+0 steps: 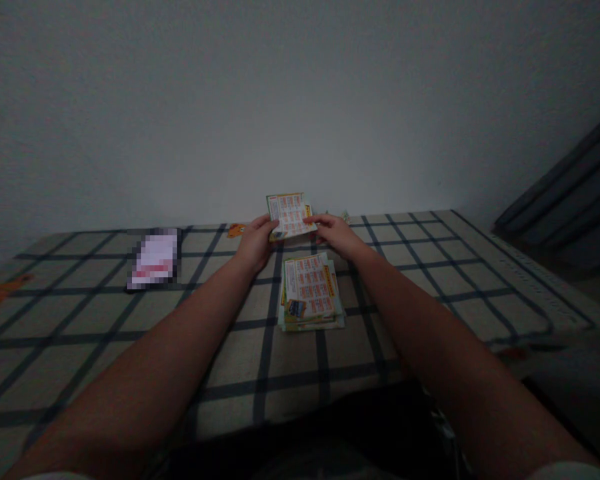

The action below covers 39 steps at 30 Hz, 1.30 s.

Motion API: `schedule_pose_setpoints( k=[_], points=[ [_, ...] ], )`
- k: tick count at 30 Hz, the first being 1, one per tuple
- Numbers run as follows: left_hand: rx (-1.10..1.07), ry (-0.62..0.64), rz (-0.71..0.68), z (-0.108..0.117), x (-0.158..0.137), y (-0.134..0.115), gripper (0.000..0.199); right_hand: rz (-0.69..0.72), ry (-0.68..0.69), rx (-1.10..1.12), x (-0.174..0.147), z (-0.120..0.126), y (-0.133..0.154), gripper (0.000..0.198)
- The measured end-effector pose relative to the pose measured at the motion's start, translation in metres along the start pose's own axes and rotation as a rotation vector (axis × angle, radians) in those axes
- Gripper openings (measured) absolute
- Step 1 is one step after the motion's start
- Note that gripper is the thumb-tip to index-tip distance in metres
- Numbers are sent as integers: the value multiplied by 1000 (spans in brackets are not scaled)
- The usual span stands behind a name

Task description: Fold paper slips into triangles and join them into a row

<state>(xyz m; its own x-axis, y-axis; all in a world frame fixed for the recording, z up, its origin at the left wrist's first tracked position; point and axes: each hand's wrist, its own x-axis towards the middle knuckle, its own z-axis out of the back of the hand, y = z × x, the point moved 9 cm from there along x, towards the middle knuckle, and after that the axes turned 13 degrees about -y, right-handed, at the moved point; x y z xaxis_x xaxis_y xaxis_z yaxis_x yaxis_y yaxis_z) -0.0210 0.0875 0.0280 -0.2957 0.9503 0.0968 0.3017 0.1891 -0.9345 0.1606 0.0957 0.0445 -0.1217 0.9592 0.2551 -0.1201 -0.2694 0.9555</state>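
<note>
Between both hands I hold a printed leaflet (291,212) with red and white blocks and a yellow-green edge, raised over the far part of the table. My left hand (255,244) grips its left edge, thumb on top. At its right edge my right hand (337,233) pinches the paper, fingers on the printed face. Closer to me lies a stack of similar leaflets (311,290), slightly uneven at the edges, with a dark picture at the lower left of the top one. Neither hand touches the stack.
A checked tablecloth (240,370) covers the table, which meets a plain wall (300,107). To the left lies a flat, pixelated pinkish-white rectangle with a dark border (155,259). Dark folded fabric (570,187) hangs at the right. Some small printed thing shows partly behind my right hand.
</note>
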Motion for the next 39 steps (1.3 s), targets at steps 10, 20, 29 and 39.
schedule_pose_setpoints(
  k=[10,20,29,39],
  points=[
    [109,133,-66,-13,-11,-3,48,-2,-195,-85,3,18,2,31],
    [223,11,-137,0,4,2,35,-20,-267,-49,7,14,-3,38],
    [400,33,-265,0,5,1,31,79,-252,-197,9,21,4,22],
    [338,71,-222,-6,-1,0,30,99,-224,-166,12,16,-1,20]
  ],
)
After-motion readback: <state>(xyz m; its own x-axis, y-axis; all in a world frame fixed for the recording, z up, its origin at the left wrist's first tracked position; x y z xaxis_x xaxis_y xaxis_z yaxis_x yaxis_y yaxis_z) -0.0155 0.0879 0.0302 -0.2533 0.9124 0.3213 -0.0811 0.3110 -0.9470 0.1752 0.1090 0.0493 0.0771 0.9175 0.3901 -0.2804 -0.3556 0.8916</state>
